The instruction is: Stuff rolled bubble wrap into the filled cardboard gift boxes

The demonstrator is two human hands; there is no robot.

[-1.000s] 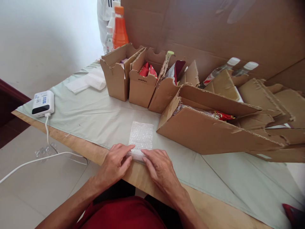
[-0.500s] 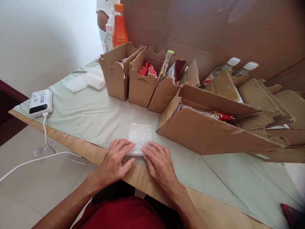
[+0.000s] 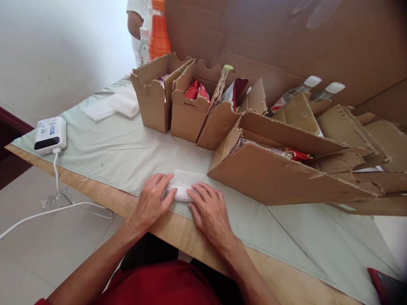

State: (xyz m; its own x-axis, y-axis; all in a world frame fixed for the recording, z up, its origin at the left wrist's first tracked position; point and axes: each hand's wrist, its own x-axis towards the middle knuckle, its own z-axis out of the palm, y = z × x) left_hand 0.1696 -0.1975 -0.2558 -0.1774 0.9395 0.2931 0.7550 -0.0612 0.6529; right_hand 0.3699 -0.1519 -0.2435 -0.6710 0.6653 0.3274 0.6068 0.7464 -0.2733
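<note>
A small bundle of clear bubble wrap [image 3: 183,186] lies near the front edge of the cloth-covered table. My left hand [image 3: 155,198] grips its left end, thumb in front and fingers along the side and top. At the right end, my right hand [image 3: 208,207] presses its fingertips onto the wrap, with the thumb low in front. The near part looks thicker, folded over itself, while a flatter flap reaches toward the boxes. Whether anything lies inside the wrap I cannot tell.
Cardboard bins [image 3: 187,116] with snack packets line the back; a long bin [image 3: 286,182] stands to the right. An orange bottle [image 3: 159,36] is behind them. White sheets [image 3: 124,101] and a white power bank with cable [image 3: 51,134] lie left. A person's arm [image 3: 135,23] shows beyond.
The bubble wrap has been folded away from me, so its flat part is shorter. Both hands have moved slightly forward with it, and my left fingers now reach around its left end.
</note>
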